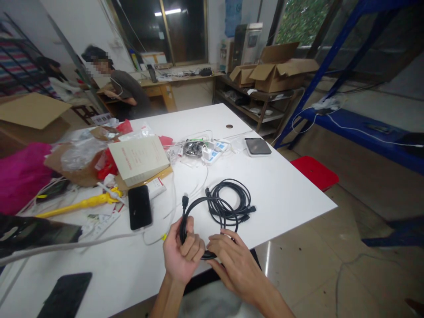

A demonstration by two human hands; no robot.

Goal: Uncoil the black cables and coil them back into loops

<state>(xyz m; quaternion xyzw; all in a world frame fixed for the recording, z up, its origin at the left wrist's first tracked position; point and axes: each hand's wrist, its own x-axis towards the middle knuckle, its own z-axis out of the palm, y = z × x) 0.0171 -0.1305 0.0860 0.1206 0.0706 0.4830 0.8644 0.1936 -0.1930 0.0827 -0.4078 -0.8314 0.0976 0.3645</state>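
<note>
One black cable coil [193, 206] was held up at the near edge of the white counter [285, 194]. Left grip [183, 249]: fingers curled together, clamped round the coil's left side; a cable plug [185, 201] stood upright just above. Right grip [230, 254]: at the coil's lower right, fingers bent over the strands, thumb below; I could not tell whether it was closed on them. A second black coil [245, 196] lay on the counter just beyond, partly behind the held one, plug ends at its rim. To the left lay a dark-screened phone [139, 212], with a pale book-like box [139, 159] behind it. Farther back, noted white plugs [211, 154] among loose leads. A red stool [314, 172] stood right of the counter; across the room sat a person in a dark shirt [130, 88].
</note>
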